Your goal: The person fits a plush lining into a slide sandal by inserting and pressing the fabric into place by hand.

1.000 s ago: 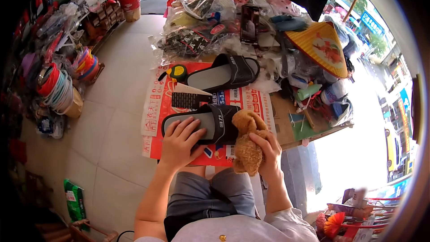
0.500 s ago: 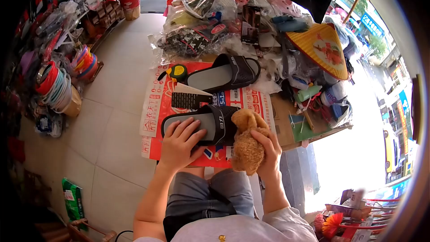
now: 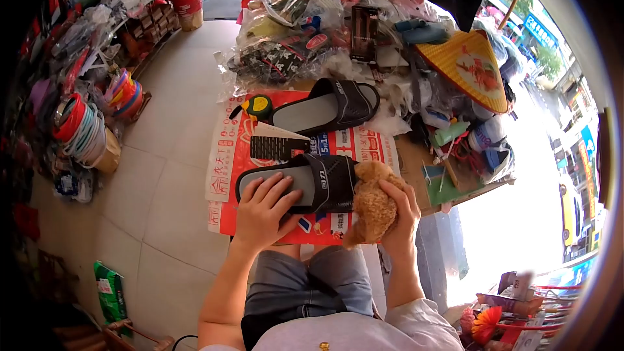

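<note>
My left hand (image 3: 265,214) lies on the grey insole of a black slide sandal (image 3: 328,185), its fingers stretched out and its thumb by the near edge. In my right hand (image 3: 402,211) is a bundled brown fluffy cloth (image 3: 376,205), which touches the toe end of that sandal. A second black slide sandal (image 3: 325,107) lies farther back, parallel to the first. Between the two is a dark card with a grid pattern (image 3: 279,148). Both sandals rest on a red and white printed sheet (image 3: 222,185).
A yellow-black tape measure (image 3: 260,107) sits left of the far sandal. Plastic-wrapped goods (image 3: 279,58) pile up behind. At the right are a yellow conical hat (image 3: 465,68), a green bottle (image 3: 450,133) and a green board (image 3: 448,185). Stacked basins (image 3: 84,127) stand on the left.
My right hand has shifted the brown fluffy cloth rightward, off the strap to beyond the sandal's toe end. My left hand stays on the insole. The view has shifted slightly.
</note>
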The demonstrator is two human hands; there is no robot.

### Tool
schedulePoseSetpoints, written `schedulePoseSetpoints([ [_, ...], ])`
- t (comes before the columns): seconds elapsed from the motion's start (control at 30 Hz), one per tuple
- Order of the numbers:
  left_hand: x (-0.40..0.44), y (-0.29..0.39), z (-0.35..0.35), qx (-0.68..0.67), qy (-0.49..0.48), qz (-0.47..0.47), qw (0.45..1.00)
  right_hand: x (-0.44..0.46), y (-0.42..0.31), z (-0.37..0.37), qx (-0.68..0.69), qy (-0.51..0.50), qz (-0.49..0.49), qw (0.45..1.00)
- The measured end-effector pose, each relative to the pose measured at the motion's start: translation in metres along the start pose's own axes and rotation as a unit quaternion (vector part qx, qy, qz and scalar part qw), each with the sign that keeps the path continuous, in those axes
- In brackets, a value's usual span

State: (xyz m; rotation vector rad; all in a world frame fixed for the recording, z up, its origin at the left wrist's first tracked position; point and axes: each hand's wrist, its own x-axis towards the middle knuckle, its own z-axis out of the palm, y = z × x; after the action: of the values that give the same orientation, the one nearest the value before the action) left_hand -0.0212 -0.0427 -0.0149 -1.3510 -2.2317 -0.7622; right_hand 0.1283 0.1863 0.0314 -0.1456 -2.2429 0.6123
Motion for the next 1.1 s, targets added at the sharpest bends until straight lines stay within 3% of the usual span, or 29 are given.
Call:
schedulePoseSetpoints([
  [0.07,0.001,0.0,-0.001,0.001,-0.004,0.006,1.0,0.016,-0.016,0.009,0.076,0.036,-0.036,0.996],
  [0.2,0.001,0.002,-0.002,0.014,-0.005,0.007,1.0,0.02,-0.036,0.035,0.069,-0.098,-0.064,0.991],
  [0.27,0.001,0.0,-0.003,0.013,0.0,0.004,1.0,0.011,-0.026,0.029,0.124,-0.054,-0.026,0.991],
  [0.37,0.001,0.001,-0.001,0.003,0.003,0.002,1.0,-0.002,0.003,0.014,0.053,-0.022,0.016,0.998],
  [0.53,0.001,0.001,-0.001,0.005,0.002,0.008,1.0,0.019,-0.022,0.01,0.084,0.067,-0.005,0.994],
  [0.6,0.0,0.001,-0.001,0.015,-0.001,0.007,1.0,0.027,-0.032,0.023,0.146,-0.008,-0.049,0.988],
  [0.67,0.0,0.0,-0.001,0.016,0.003,0.008,1.0,0.027,-0.042,0.032,0.083,-0.114,-0.057,0.988],
  [0.73,0.0,-0.001,-0.001,0.012,0.008,0.006,1.0,0.01,-0.026,0.038,0.126,-0.056,-0.028,0.99],
  [0.87,0.001,0.001,-0.001,0.004,0.007,0.002,1.0,-0.002,0.009,0.008,0.086,-0.045,0.055,0.994],
  [0.97,0.001,0.001,0.0,0.004,0.004,0.004,1.0,0.011,-0.006,-0.003,0.041,-0.013,0.044,0.998],
  [1.03,0.001,0.001,-0.002,0.01,0.001,0.004,1.0,0.025,-0.026,0.01,0.125,0.034,-0.019,0.991],
  [1.1,-0.001,0.0,-0.001,0.011,0.002,0.005,1.0,0.03,-0.034,0.025,0.118,-0.045,-0.041,0.991],
])
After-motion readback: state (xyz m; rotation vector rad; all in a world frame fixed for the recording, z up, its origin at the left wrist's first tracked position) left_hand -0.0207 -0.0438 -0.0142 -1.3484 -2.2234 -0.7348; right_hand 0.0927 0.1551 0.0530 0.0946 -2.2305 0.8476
